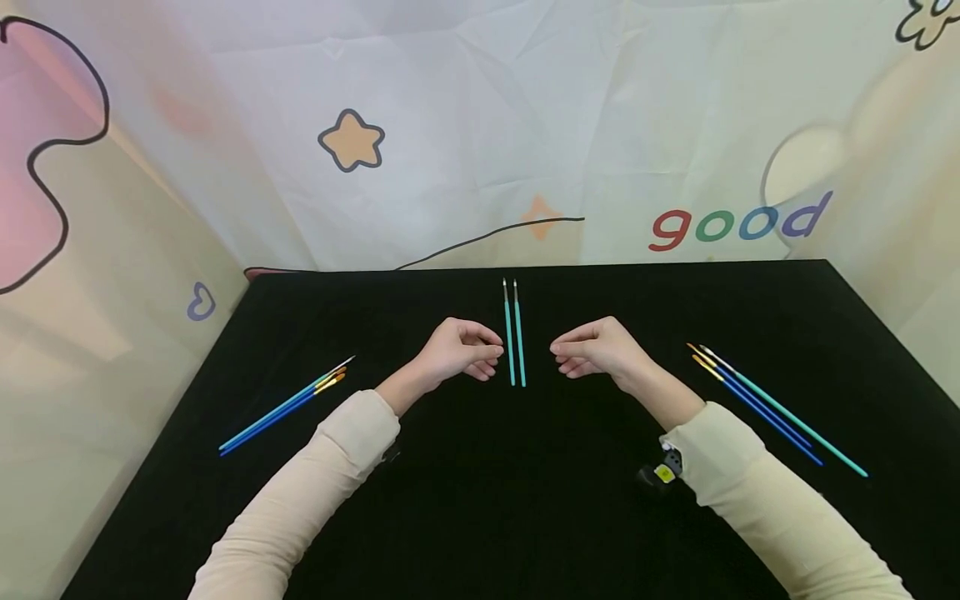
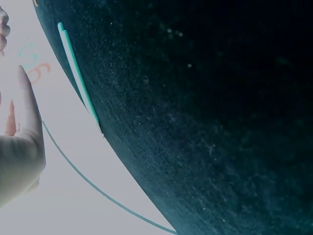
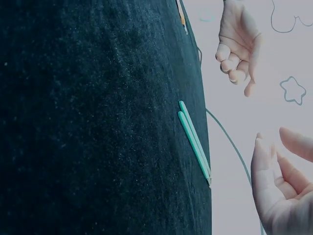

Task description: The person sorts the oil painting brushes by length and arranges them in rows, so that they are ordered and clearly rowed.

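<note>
Eight slim, straight paintbrushes [image 1: 520,342] before you
You have four teal-handled brushes [image 1: 509,342] and four blue-handled brushes [image 1: 783,432] on one black counter [image 1: 525,500]: one teal pair, plus two groups of three, each counting one teal and two blue.

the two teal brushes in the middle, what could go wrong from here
The middle teal brushes lie side by side with only a narrow gap, so fingers going for one might nudge the other or catch both.
The left hand has its fingertips very near the pair, so a small sideways move could knock them askew.
The right hand faces it across the brushes; if both close in together, the fingers may bump.
</note>
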A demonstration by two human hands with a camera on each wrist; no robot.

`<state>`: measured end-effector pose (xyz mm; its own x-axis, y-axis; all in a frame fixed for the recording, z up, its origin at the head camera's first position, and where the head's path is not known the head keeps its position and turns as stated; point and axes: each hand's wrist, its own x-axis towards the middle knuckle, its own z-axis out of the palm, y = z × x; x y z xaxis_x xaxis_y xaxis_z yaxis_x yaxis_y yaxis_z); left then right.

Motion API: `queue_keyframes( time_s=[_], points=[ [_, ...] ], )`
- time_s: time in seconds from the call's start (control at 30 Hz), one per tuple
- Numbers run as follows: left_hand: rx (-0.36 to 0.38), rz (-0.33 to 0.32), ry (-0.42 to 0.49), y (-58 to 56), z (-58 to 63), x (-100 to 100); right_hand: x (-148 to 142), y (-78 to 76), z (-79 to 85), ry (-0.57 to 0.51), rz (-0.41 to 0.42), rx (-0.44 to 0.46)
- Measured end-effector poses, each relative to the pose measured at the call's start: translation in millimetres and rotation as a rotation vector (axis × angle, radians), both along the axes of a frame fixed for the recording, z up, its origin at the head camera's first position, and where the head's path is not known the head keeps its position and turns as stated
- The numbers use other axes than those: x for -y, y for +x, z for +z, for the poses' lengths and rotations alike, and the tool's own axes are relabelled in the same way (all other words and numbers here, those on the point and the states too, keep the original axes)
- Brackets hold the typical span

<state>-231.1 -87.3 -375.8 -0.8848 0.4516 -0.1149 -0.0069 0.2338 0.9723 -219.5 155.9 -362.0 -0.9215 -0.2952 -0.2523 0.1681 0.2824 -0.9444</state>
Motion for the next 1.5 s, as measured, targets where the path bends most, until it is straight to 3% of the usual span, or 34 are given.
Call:
queue_keyframes(
  time_s=[0.83,1.5],
  points=[
    [-0.032,-0.036,0.051,19.3,6.5,16,-13,19.7,15.4,-0.021,0.029,-0.029],
    [-0.044,-0.063,0.081,30.7,5.1,32,-24,29.5,16.6,-0.042,0.044,-0.031]
  ],
)
